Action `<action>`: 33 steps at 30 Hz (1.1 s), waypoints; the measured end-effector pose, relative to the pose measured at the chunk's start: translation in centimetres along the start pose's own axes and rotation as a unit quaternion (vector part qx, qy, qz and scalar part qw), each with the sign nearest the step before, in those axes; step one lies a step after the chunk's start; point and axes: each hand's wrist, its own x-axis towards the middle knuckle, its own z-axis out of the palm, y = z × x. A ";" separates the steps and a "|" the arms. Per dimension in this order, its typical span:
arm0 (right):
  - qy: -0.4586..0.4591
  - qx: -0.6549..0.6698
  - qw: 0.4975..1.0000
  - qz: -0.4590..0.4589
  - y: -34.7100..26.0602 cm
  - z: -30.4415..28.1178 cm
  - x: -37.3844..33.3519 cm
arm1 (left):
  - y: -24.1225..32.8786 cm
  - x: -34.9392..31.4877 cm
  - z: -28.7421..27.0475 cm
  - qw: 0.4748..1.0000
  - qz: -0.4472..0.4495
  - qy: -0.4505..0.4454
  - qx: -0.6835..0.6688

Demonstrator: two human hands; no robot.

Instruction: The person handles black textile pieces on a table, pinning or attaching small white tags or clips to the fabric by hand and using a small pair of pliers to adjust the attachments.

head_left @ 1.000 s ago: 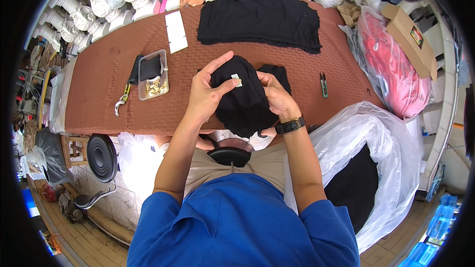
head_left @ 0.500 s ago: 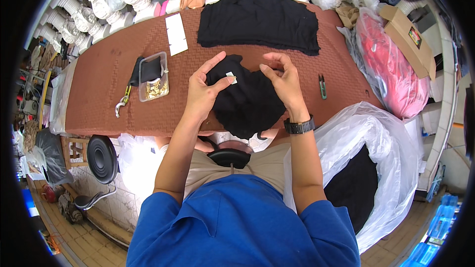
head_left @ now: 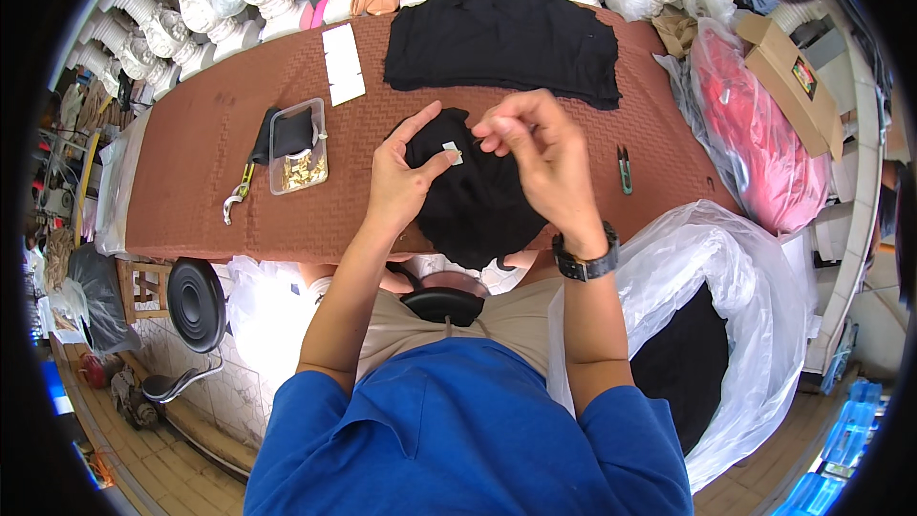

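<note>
A dark piece of black fabric [head_left: 473, 210] lies bunched at the table's near edge, partly hanging over it. My left hand [head_left: 403, 177] grips its left side, forefinger stretched along the cloth and thumb pressing beside a small white label [head_left: 451, 147]. Something tiny and gold-coloured shows at that thumb tip. Just right of the label, my right hand [head_left: 549, 158] is raised over the fabric with thumb and fingertips pinched together. What those fingertips hold, if anything, is too small to make out.
A clear plastic box [head_left: 298, 148] with gold pieces stands left, beside a yellow-green cutter [head_left: 245, 182]. Thread snips [head_left: 624, 170] lie right. Folded black cloth [head_left: 501, 48] and a white card [head_left: 343, 64] are farther back. A clear plastic bag [head_left: 764, 296] with black cloth bulges near right.
My right hand has moved left and its fingers, apart before, have come together in a pinch near the label. My left hand keeps its hold on the fabric.
</note>
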 end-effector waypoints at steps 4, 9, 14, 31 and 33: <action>0.027 0.045 0.996 -0.065 -4.7 -1.6 -0.1 | -0.3 0.1 -0.3 1.000 0.004 0.006 0.008; 0.047 0.079 0.987 -0.132 -7.6 -3.1 -1.0 | -1.0 0.3 -0.3 0.997 0.030 0.020 0.065; 0.033 0.132 0.972 -0.193 -9.5 -3.1 -1.6 | -2.0 0.5 -0.9 0.991 0.044 0.033 0.123; -0.072 -0.165 0.983 0.024 1.0 -1.1 -1.3 | 1.8 -0.9 -0.1 0.995 -0.003 -0.016 -0.096; -0.073 -0.181 0.981 0.018 1.1 -1.1 -1.2 | 1.5 -0.8 -0.2 0.996 0.004 -0.012 -0.089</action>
